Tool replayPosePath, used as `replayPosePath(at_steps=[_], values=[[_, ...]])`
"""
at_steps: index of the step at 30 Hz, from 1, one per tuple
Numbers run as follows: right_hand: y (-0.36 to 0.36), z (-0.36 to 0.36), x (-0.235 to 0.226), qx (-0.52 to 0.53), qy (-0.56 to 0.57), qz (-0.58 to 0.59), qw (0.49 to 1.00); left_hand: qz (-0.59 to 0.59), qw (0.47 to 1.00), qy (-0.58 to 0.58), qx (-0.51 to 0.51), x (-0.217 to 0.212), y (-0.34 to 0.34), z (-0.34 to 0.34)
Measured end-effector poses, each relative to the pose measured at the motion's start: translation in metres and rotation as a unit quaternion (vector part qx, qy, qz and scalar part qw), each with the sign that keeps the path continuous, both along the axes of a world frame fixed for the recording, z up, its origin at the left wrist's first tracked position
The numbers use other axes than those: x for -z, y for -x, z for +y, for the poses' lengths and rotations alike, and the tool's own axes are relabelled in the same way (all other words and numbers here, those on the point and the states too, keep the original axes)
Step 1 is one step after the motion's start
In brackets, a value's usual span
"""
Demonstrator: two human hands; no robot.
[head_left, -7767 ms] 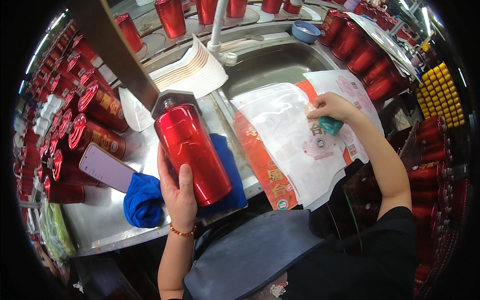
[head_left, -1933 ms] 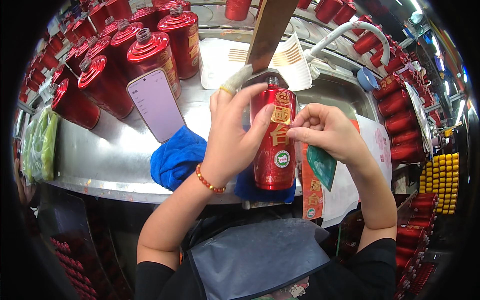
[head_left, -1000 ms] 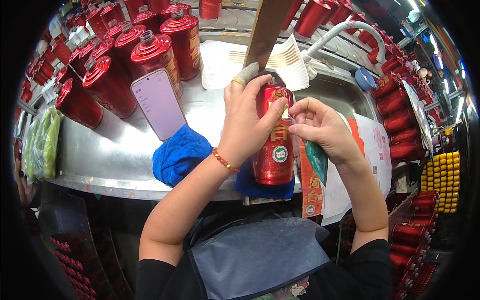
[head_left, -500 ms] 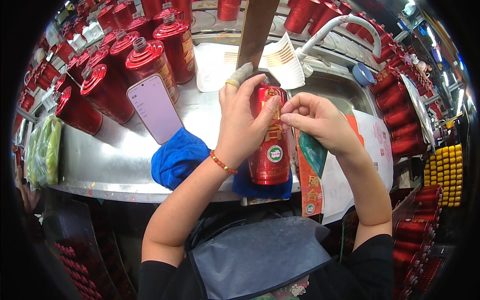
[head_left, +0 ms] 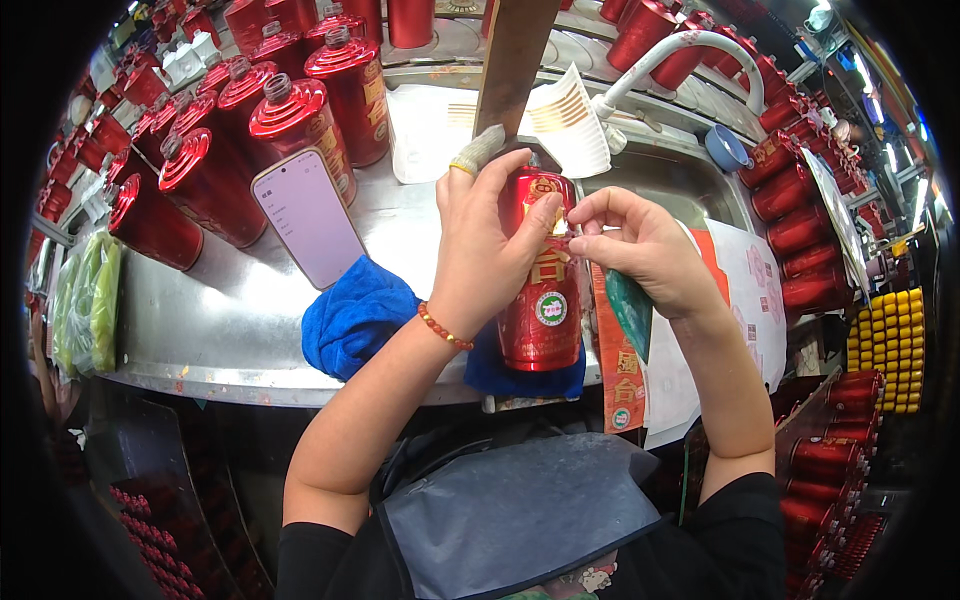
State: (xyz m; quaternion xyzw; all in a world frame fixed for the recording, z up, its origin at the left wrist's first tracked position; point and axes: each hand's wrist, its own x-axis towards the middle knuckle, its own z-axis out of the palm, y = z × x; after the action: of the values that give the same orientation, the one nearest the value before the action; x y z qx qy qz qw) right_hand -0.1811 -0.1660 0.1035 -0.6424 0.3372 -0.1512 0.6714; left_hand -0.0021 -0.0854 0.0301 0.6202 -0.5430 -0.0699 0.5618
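A glossy red bottle (head_left: 538, 335) with gold lettering and a round green-and-white emblem lies on a blue cloth, its neck pointing away from me. My left hand (head_left: 487, 225) is wrapped round its upper part, the thumb pressed on the front near the gold lettering. One left finger wears a pale knitted finger cover (head_left: 477, 152). At the bottle's right side, my right hand (head_left: 648, 245) has thumb and forefinger nearly together; whatever thin thing they pinch is too small to make out. A flat green triangular scraper (head_left: 630, 312) sticks out below that hand, tucked in its palm.
Red-and-gold label strips (head_left: 622, 385) and a white printed sheet (head_left: 755, 290) lie at the right. A phone (head_left: 310, 220) leans against red bottles (head_left: 215, 190), beside a crumpled blue cloth (head_left: 358, 315). Behind are an upright wooden board (head_left: 512, 70), a sink (head_left: 690, 190) and white tap (head_left: 690, 40).
My right thumb and forefinger have drawn slightly to the right, away from the bottle's front, and the green scraper has turned with them. My left hand stays on the bottle. Bottles at the back have shifted.
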Motion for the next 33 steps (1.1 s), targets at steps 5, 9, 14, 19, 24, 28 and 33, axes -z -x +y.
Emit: replayPosePath(at_steps=[5,9,14,19,24,28,33], values=[[-0.001,0.004,0.000,0.019,0.008,-0.001,1.000,0.009,1.000,-0.002,0.003,0.000,0.000,0.001],[0.008,-0.002,0.004,0.031,0.010,0.010,0.999,0.020,1.000,0.011,0.013,-0.001,0.001,0.000],[0.010,-0.008,0.003,-0.035,0.043,0.062,0.997,0.016,1.000,0.022,0.010,0.001,0.001,-0.001],[0.001,-0.007,0.001,-0.050,0.050,0.039,0.997,0.027,0.999,0.009,0.017,-0.001,0.000,-0.001],[0.000,-0.005,0.005,-0.015,0.030,0.011,0.999,0.012,1.000,0.008,0.014,-0.002,-0.001,0.001],[0.003,-0.005,0.011,0.006,0.020,0.012,1.000,0.013,1.000,0.014,0.016,-0.002,0.000,0.000],[0.007,-0.005,0.028,0.035,0.020,-0.009,0.999,0.009,1.000,0.029,0.006,0.003,0.000,-0.005]])
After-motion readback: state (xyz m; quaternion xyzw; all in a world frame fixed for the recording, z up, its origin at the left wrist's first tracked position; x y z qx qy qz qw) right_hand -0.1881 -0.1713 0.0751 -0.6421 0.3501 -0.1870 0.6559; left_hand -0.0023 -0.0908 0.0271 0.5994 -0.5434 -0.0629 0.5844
